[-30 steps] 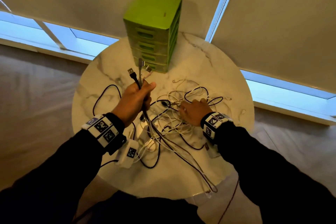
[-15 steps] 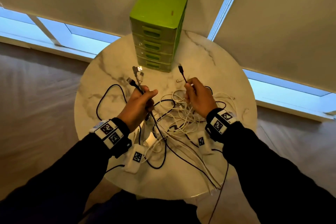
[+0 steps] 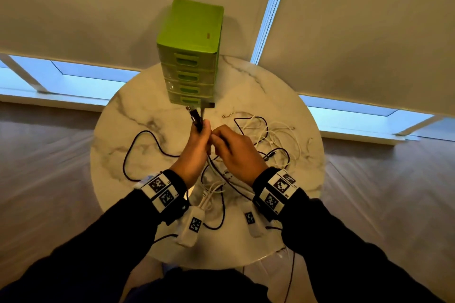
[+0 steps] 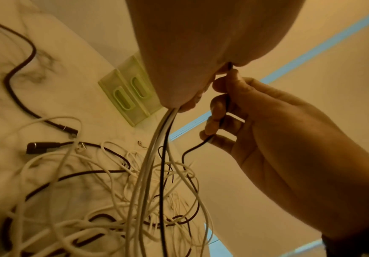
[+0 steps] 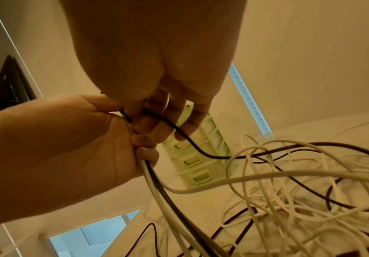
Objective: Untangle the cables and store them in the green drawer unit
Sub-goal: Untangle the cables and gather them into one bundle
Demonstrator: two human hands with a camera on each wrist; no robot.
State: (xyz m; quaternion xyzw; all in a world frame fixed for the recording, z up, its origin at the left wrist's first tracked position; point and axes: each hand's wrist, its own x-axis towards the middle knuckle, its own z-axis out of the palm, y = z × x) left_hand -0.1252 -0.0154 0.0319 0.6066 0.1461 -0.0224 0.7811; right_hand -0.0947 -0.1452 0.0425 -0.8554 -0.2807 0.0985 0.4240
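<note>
Gripping a bundle of cable ends (image 3: 197, 118) upright, the left hand (image 3: 194, 152) meets the right hand (image 3: 236, 152), which pinches a thin black cable (image 5: 192, 146); tangled cables (image 3: 266, 140) lie beneath both hands, green drawer unit (image 3: 190, 56) just beyond them.

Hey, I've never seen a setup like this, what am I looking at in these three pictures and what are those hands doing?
No machine here: a person works with bare hands and wears three cameras. One picture comes from the head, looking down; the other two come from each wrist, looking along the fingers. On the round marble table stands a green drawer unit with its drawers closed, and in front of it lies a tangle of white and dark cables. The left hand grips a bundle of cable ends, plugs pointing up. The right hand pinches a thin black cable right beside it.
</note>
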